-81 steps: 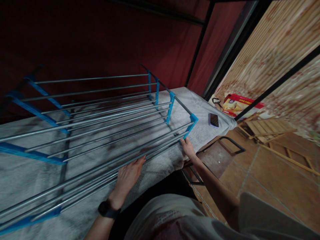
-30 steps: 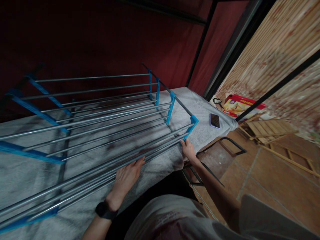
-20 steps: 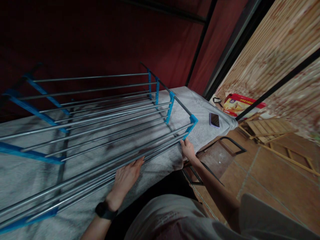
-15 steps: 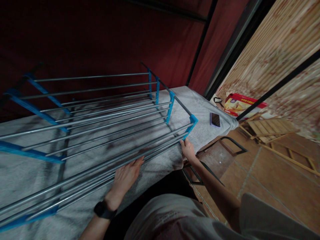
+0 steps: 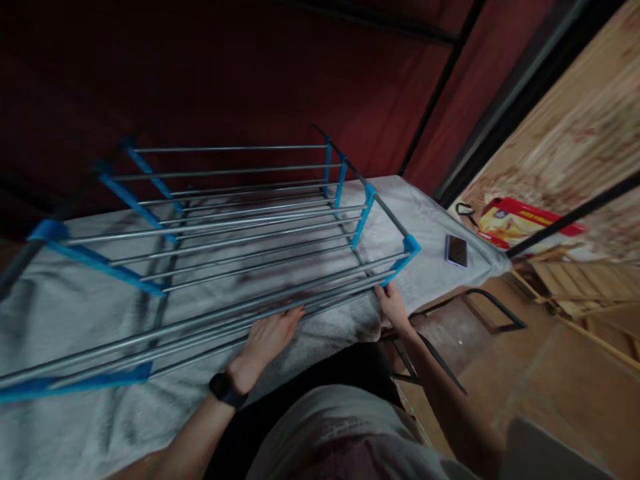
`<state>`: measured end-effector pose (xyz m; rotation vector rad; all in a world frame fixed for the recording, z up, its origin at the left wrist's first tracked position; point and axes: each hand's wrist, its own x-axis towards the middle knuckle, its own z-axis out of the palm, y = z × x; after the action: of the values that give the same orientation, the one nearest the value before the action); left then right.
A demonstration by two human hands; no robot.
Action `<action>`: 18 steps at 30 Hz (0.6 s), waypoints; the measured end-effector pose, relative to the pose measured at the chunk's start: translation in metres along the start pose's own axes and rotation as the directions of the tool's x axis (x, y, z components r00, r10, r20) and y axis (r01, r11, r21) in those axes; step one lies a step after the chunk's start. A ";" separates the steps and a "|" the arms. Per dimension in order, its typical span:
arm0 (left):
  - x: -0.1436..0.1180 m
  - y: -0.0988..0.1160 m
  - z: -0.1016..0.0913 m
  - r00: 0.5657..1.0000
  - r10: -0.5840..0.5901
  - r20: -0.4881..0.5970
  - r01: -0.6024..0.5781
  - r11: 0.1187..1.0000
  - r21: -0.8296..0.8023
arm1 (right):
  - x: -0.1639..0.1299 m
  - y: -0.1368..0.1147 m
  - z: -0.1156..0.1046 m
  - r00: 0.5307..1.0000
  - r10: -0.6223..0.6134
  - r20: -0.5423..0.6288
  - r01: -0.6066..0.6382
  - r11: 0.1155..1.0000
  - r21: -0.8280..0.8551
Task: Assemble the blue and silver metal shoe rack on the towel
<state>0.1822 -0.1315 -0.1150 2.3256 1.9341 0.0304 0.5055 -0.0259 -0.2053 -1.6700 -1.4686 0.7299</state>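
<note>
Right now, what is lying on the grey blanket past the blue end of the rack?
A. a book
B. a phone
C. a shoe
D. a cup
B: a flat dark phone lies on the grey blanket, just beyond the rack's blue corner.

Left hand [image 5: 267,337] flat, fingers [image 5: 293,315] extended forward; right hand [image 5: 395,308] farther out, fingers curled, arm outstretched.

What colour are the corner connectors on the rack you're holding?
Bright blue; the corner connector near the right hand joins grey metal rods, clearest in the head view.
</note>
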 end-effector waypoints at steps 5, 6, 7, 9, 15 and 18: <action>-0.010 -0.004 -0.006 0.999 0.034 -0.035 -0.036 0.996 -0.081 | 0.009 0.005 -0.012 1.000 -0.025 0.009 0.021 0.953 0.303; -0.013 -0.008 -0.005 0.998 0.019 -0.052 -0.023 0.996 -0.081 | 0.013 0.004 -0.016 0.998 -0.049 0.037 0.033 0.939 0.342; -0.018 -0.013 -0.004 0.998 -0.002 -0.067 -0.004 0.997 -0.079 | 0.017 0.002 -0.022 0.994 -0.062 0.087 0.026 0.930 0.367; -0.031 -0.024 0.000 0.995 -0.054 -0.082 0.049 0.996 -0.070 | 0.026 0.000 -0.035 0.980 -0.005 0.198 -0.068 0.930 0.361; -0.085 -0.057 0.007 0.935 -0.246 -0.256 0.237 0.969 -0.067 | 0.053 0.003 -0.058 0.932 0.084 0.353 -0.115 0.991 0.068; -0.113 -0.066 0.013 0.866 -0.326 -0.379 0.312 0.945 -0.102 | 0.057 0.000 -0.055 0.953 0.020 0.304 -0.052 0.994 0.098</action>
<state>0.0979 -0.2315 -0.1283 2.0607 2.4579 0.5374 0.5605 0.0199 -0.1717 -1.5585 -1.5799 1.1041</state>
